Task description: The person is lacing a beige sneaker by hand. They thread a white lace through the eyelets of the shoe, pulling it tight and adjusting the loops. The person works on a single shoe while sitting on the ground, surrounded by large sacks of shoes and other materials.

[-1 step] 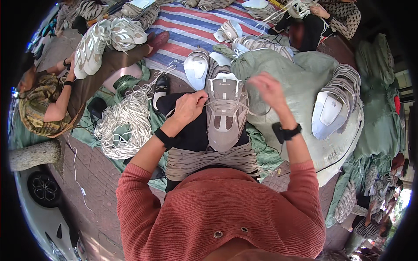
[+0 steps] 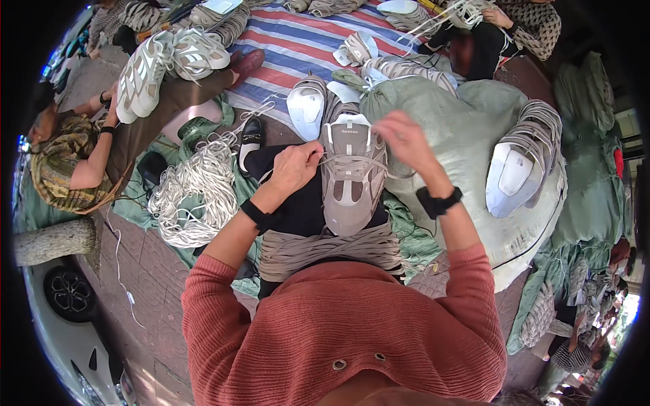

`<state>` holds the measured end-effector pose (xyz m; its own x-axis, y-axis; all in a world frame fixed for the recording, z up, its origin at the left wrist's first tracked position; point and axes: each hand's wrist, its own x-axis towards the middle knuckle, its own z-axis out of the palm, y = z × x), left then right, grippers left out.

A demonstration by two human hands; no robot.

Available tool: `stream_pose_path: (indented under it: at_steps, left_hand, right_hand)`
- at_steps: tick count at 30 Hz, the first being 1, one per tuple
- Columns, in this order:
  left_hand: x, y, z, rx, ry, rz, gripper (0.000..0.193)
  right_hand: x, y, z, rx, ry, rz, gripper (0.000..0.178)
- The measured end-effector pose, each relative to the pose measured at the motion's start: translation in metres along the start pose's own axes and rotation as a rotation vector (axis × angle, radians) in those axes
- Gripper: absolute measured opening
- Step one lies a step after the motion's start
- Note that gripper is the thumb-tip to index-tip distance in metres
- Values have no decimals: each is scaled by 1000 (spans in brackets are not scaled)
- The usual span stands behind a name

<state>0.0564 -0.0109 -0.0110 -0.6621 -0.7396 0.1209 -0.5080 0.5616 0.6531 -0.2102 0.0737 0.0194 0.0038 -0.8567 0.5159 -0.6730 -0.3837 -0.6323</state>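
Observation:
A taupe sneaker (image 2: 352, 199) lies on my lap, toe toward me, its white-edged tongue pointing away. Taupe shoelace (image 2: 355, 164) crosses its upper, and a loop curves out on the right. My left hand (image 2: 295, 168) pinches lace at the shoe's left edge, with a loose length trailing behind the wrist. Beside the tongue, on the right, my right hand (image 2: 404, 141) is raised with fingers bent together; the lace loop runs up toward it, though the grip itself is blurred. A thick bundle of taupe laces (image 2: 328, 254) lies across my thighs.
White cord (image 2: 193, 189) is heaped at left. A stuffed green sack (image 2: 460, 128) carries stacked shoes (image 2: 521, 162) at right. More sneakers (image 2: 306, 105) stand ahead by the striped sheet (image 2: 271, 47). Another person (image 2: 74, 149) with pale sneakers sits at left; a car (image 2: 68, 325) is lower left.
My right hand has moved left, closer to the shoe's tongue, and the lace loop on the right has shrunk. My left hand stays in nearly the same place.

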Motion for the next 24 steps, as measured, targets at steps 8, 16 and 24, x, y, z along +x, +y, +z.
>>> stream_pose_path:
  at_steps: [8, 16, 24]
  left_hand:
    - [4, 16, 3, 145, 19, 105, 6]
    - [18, 22, 6, 124, -108, -124, 11]
    - [20, -11, -12, -200, -249, -136, 6]
  right_hand:
    - [22, -9, 63, 47, -344, -38, 10]
    - [18, -15, 64, 151, -361, 126, 12]
    - [15, -16, 67, 90, -394, 179, 11]
